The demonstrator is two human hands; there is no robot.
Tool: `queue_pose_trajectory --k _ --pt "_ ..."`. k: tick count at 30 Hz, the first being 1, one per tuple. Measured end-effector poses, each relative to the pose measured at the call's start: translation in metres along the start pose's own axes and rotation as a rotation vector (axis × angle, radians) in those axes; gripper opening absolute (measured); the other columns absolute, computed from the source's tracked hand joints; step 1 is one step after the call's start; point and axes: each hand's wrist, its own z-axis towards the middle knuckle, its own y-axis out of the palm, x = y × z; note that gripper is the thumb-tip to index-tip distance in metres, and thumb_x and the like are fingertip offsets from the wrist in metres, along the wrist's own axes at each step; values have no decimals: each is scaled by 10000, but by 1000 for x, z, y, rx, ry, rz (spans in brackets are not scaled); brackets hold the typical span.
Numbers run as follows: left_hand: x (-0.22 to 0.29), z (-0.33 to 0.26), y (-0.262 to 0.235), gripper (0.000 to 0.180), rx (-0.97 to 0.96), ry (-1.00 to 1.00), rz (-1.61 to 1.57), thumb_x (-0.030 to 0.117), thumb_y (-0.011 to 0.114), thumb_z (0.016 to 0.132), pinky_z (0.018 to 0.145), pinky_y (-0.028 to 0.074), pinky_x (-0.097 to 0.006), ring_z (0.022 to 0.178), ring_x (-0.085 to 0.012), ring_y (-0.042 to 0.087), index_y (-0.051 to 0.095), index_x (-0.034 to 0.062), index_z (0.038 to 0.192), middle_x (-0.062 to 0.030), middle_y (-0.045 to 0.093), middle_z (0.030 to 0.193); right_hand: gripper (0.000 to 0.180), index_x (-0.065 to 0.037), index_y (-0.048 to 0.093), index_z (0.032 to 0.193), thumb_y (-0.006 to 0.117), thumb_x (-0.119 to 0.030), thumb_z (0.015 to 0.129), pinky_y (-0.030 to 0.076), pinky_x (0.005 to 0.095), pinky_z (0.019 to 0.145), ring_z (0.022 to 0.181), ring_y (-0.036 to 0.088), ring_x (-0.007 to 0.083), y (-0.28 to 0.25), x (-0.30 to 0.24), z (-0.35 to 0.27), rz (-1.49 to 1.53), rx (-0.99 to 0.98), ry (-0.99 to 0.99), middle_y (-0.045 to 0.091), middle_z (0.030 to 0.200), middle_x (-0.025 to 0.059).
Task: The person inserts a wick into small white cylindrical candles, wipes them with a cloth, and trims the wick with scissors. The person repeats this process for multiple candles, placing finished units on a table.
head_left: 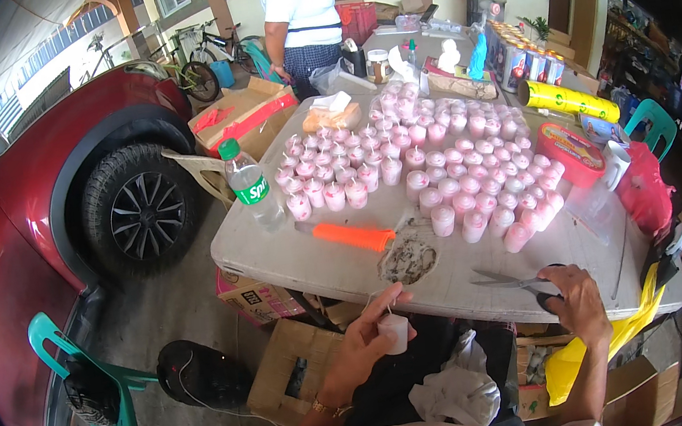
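Observation:
In my left hand (pixel 360 348) is a small pale pink candle (pixel 394 336), held upright by the fingers just off the table's front edge, with a thin wick rising from its top. My right hand (pixel 578 303) has its fingers in the handles of a pair of scissors (pixel 510 282); the blades point left over the tabletop, slightly apart. Rows of similar candles cover the middle of the table. Those in the left group (pixel 327 168) show short wicks, while the right group (pixel 482 183) looks smooth-topped. An orange-handled knife (pixel 354 235) lies in front of them.
The white table (pixel 277 250) has a damaged patch (pixel 408 259) near its front edge. A green-capped bottle (pixel 248 186) stands at left, a white mug (pixel 614 165) and yellow roll (pixel 570 98) at right. A person (pixel 300 18) stands behind, beside a red car (pixel 22 184). Green chairs (pixel 111 386) stand lower left.

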Motion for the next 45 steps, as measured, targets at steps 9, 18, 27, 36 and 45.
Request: queue_pose_trajectory --k 9,18,27,36,45 --pt "0 2 25 834 31 176 306 78 723 829 848 532 -298 1046 -171 617 248 47 1513 -136 426 1449 263 -42 676 976 601 31 734 420 458 926 1024 586 321 27 -14 -1 -255 310 29 640 1034 145" --pt "-15 5 51 942 -13 447 1022 82 795 715 882 546 -351 1092 -289 627 257 -10 1483 -215 407 1444 387 -48 609 1144 742 -84 783 560 370 669 798 682 296 63 -106 -7 734 -44 -121 680 965 129" --pt "-10 -2 21 489 173 478 1017 -35 708 775 748 564 -296 876 -226 705 582 2 1246 -184 630 1160 329 -44 606 1065 719 -24 757 524 317 643 722 645 191 36 -72 28 567 255 19 666 863 98" --pt "-12 -13 1 147 287 431 917 -51 675 807 663 547 -270 678 -196 678 705 5 940 -118 688 831 227 -70 609 1001 665 -158 800 518 408 669 771 679 331 39 47 72 -41 469 462 689 873 170" --pt "-12 -4 8 173 253 402 997 -62 711 767 562 475 -285 638 -216 624 711 21 920 -104 646 774 278 -94 634 1021 661 -267 805 520 432 732 830 677 377 31 104 78 -83 540 551 703 874 176"
